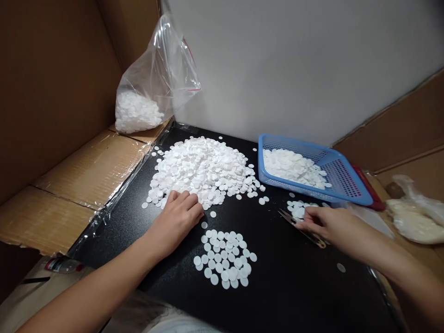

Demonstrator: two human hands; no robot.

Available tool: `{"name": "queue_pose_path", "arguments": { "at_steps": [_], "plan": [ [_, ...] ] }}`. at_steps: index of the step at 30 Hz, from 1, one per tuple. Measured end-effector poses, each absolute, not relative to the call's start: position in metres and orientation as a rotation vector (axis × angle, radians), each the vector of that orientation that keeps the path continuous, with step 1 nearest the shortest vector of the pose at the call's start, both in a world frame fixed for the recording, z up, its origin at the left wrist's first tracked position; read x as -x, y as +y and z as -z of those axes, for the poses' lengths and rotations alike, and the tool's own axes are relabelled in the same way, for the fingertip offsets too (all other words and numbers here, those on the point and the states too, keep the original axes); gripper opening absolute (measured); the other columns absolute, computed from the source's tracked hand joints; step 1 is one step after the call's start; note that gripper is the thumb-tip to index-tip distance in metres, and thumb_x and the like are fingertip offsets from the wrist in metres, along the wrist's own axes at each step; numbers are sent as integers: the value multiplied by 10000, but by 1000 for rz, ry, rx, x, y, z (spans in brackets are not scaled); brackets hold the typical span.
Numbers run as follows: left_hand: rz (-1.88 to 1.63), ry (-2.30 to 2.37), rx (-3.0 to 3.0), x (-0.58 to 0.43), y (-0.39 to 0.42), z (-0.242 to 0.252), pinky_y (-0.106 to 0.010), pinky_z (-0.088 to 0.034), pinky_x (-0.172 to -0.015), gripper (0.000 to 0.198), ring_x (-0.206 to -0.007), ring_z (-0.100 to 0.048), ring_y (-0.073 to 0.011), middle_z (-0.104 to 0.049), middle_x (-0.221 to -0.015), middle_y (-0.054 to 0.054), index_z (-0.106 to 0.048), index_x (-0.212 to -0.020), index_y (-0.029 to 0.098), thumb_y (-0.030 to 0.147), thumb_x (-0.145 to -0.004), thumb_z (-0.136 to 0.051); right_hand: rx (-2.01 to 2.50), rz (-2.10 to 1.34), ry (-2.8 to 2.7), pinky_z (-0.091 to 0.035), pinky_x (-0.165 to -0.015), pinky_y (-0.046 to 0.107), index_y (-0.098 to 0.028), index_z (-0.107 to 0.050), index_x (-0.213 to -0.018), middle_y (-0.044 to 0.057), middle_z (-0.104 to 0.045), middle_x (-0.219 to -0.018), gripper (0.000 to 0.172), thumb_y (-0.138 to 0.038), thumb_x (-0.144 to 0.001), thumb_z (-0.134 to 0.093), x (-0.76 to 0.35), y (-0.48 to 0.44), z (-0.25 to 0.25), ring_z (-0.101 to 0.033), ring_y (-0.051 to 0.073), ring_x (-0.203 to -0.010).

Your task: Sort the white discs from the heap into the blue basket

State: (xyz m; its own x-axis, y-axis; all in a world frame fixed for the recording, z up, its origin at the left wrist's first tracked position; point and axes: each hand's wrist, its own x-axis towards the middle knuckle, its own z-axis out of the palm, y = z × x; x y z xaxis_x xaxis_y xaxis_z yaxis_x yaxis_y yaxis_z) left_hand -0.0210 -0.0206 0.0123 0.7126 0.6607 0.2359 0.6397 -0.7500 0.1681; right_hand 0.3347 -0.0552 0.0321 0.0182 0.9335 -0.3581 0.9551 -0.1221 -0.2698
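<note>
My left hand rests at the front edge of a large heap of thin white discs. Its fingers are curled down, and the fingertips are hidden. My right hand is beside a smaller cluster of white discs, thumb and fingers drawn together; anything between them cannot be made out. Just below that hand, a pair of small metal snips lies on the black tabletop, partly covered by the fingers. Between my hands, nearer to me, a loose patch of discs is spread mostly flat.
A blue basket holding white discs stands at the back right, with something red beneath its right end. A clear bag of discs sits back left on cardboard. Another bag lies far right. A bottle lies lower left.
</note>
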Motion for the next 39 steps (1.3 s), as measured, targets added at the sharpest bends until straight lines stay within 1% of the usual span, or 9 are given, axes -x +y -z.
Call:
{"name": "queue_pose_path", "arguments": {
  "at_steps": [3,5,8,11,17,23,27,34,39],
  "plan": [
    [-438,950,-2813,17,-24,-9,-348,-278,-750,168,-808,-499,-194,-601,-832,-30,-610,-842,174,187,-982,-517,-2298,505,2120,-317,-447,314,-258,-465,-591,23,-561,-469,336,-439,-832,-614,-333,-60,-34,-527,225,-436],
    [-431,941,-2729,16,-25,-6,-340,-283,-756,137,-815,-520,-184,-609,-833,-18,-632,-854,185,200,-967,-556,-2283,499,2366,-394,-504,330,-252,-530,-679,35,-621,-578,252,-404,-878,-554,-312,-58,-37,-575,229,-516],
    [-491,1074,-2588,21,-22,-4,-332,-291,-764,75,-842,-553,-181,-631,-857,-11,-648,-899,200,176,-943,-592,-2122,606,2761,-495,-683,364,-239,-626,-857,73,-683,-870,156,-286,-925,-493,-266,-49,-38,-649,245,-785],
    [-573,1251,-2486,27,-17,-6,-330,-294,-753,117,-851,-564,-185,-640,-864,-10,-635,-920,202,105,-931,-570,-1844,832,2914,-512,-738,350,-221,-654,-943,76,-635,-937,169,-178,-938,-491,-223,-39,-29,-637,212,-828],
    [-580,1310,-2413,31,-17,-13,-339,-308,-767,87,-840,-550,-185,-619,-843,-6,-623,-836,196,176,-920,-609,-1628,947,2855,-481,-703,307,-211,-622,-908,36,-589,-933,30,-205,-924,-598,-194,-27,-15,-594,174,-790],
    [-391,1060,-2606,23,-22,-11,-344,-289,-766,127,-832,-524,-190,-590,-831,-8,-653,-857,189,303,-879,-704,-1539,1089,2811,-438,-651,271,-211,-618,-845,9,-611,-853,57,-184,-879,-657,-204,-26,-18,-582,158,-766],
    [-371,1067,-2781,14,-26,-8,-352,-279,-746,134,-834,-503,-207,-607,-849,-31,-618,-852,162,271,-893,-684,-1504,1125,2816,-449,-668,274,-216,-607,-866,8,-631,-871,69,-163,-875,-651,-206,-19,-20,-592,159,-772],
    [-404,1129,-2540,7,-27,-5,-344,-283,-740,106,-793,-515,-185,-606,-804,-1,-611,-814,184,197,-919,-628,-1705,864,2956,-490,-707,307,-214,-589,-935,38,-625,-910,35,-184,-924,-575,-202,-7,-7,-608,181,-787],
    [-405,1206,-2536,6,-26,-4,-340,-271,-736,96,-813,-507,-194,-606,-820,1,-578,-833,175,137,-905,-627,-1623,683,3035,-480,-685,297,-195,-625,-877,56,-629,-888,158,-207,-967,-496,-201,-11,-5,-614,179,-760]
  ]
}}
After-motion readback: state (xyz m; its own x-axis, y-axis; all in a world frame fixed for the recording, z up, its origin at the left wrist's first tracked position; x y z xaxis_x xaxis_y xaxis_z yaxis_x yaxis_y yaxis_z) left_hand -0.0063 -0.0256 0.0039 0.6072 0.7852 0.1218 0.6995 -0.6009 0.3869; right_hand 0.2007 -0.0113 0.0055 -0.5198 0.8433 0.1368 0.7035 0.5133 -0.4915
